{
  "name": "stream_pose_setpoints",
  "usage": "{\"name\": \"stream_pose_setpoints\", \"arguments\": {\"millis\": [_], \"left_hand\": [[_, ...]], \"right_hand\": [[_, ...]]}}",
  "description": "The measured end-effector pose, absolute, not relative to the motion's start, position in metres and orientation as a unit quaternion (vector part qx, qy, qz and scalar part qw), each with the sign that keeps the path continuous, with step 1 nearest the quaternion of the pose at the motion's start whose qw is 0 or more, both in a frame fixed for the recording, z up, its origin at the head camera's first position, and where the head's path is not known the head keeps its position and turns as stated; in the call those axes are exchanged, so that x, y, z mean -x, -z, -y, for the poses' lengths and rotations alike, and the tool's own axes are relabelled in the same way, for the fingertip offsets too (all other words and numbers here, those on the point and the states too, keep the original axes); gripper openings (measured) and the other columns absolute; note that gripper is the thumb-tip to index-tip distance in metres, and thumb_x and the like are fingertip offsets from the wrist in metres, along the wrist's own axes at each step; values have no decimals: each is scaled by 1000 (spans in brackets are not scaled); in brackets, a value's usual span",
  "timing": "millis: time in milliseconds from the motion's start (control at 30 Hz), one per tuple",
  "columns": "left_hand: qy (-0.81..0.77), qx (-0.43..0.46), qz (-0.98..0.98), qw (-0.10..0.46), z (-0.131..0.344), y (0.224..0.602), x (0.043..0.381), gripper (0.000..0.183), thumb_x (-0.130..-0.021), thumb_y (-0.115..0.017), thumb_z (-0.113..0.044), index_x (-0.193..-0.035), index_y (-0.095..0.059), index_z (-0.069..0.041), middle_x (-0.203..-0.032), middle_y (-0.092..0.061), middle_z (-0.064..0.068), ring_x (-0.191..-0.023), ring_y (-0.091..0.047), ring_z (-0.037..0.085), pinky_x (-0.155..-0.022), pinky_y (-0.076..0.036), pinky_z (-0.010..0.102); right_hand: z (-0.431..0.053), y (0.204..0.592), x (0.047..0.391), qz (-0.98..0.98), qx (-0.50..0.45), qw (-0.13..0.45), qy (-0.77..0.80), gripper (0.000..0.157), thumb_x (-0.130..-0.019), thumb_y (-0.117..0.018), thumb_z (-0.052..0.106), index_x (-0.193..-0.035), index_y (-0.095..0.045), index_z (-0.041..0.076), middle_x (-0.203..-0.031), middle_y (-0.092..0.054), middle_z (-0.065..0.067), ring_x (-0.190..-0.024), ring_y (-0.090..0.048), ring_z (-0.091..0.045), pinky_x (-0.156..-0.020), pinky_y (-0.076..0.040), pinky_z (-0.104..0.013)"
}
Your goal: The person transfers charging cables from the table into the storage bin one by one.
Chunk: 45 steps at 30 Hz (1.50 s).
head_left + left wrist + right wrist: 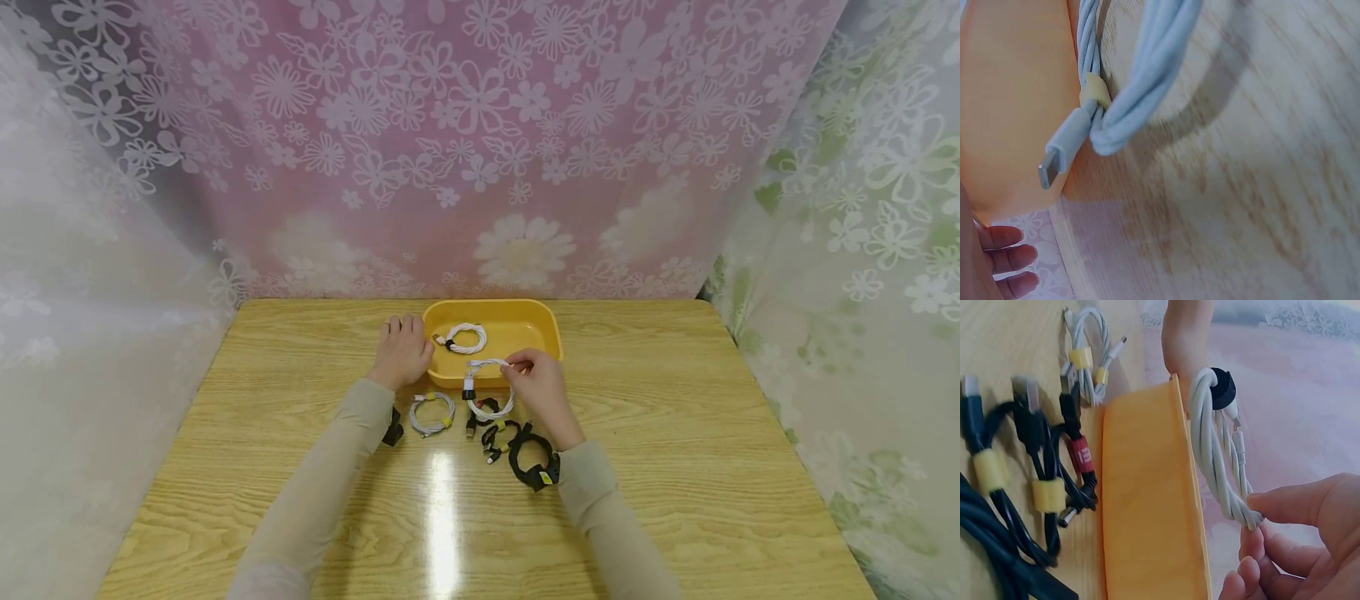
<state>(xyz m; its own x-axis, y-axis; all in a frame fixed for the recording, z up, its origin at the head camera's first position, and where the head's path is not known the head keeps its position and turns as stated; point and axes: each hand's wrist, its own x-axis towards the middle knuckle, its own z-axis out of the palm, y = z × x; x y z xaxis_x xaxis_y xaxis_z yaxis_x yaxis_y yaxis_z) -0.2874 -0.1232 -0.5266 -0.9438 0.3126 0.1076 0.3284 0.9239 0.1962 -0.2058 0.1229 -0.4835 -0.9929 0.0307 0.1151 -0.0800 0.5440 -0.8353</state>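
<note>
Hanging just above the near rim of a yellow tray (528,305), a coiled white cable (1210,462) is pinched by its edge in the right hand (538,387), with thumb and fingers clamped together on the strands. The coil is bound by a black strap (1224,389) at the side away from the grip. The left end of the tray is touched by the left hand (402,352), whose fingertips (1017,257) are seen slightly apart past the wall; whether the rim is gripped or merely touched cannot be told.

Inside the tray, toward its left side, a second white coil (467,350) is laid flat, also tied in black. On the wood-grained surface (300,350), just before the near wall, a pale coil (1163,62) is held by yellow ties (its metal plug is clearly shown from the left wrist). To its right, a dark cable with a red tag (1082,454), thin black cable with yellow ties (1050,495) and a thick black coil (536,479) are grouped below the right hand. A dark item (393,429) is partly hidden by the left sleeve (367,412). Behind everything, a flower-patterned pink curtain (480,150) is hung.
</note>
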Motion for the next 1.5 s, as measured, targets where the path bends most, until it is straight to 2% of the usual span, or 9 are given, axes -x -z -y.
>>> {"name": "stream_pose_setpoints", "arguments": {"millis": [200, 467, 767, 1500], "left_hand": [[121, 174, 976, 53, 124, 527, 286, 17, -98, -36, -19, -92, -39, -3, -94, -37, 15, -88, -31, 35, -79, -23, 44], [110, 164, 980, 27, 123, 529, 289, 17, -102, -38, -20, -97, -40, -4, -100, -39, 15, -92, -32, 34, -82, -25, 45], [101, 160, 982, 15, 124, 533, 293, 18, -103, -36, -22, -99, -39, -5, -102, -38, 15, -95, -32, 35, -85, -24, 45], [109, 167, 979, 38, 125, 532, 291, 16, -102, -40, -20, -96, -39, -5, -99, -40, 15, -90, -32, 34, -81, -24, 45]], "right_hand": [[-127, 486, 219, 887, -16, 56, -457, 11, -87, -73, 12, -92, -74, 2, -78, -65, -7, -64, -52, -19, -59, -41, -31], [-134, 484, 234, 877, -10, 35, -480, 16, -89, -72, 14, -96, -73, -1, -83, -65, -11, -71, -57, -22, -60, -44, -31], [-139, 484, 250, 860, 5, 18, -510, 16, -90, -72, 14, -96, -74, 0, -84, -65, -11, -71, -57, -22, -62, -45, -31], [-142, 502, 282, 844, 50, 5, -534, 18, -90, -71, 14, -100, -73, -1, -95, -66, -14, -79, -61, -24, -70, -51, -35]]}}
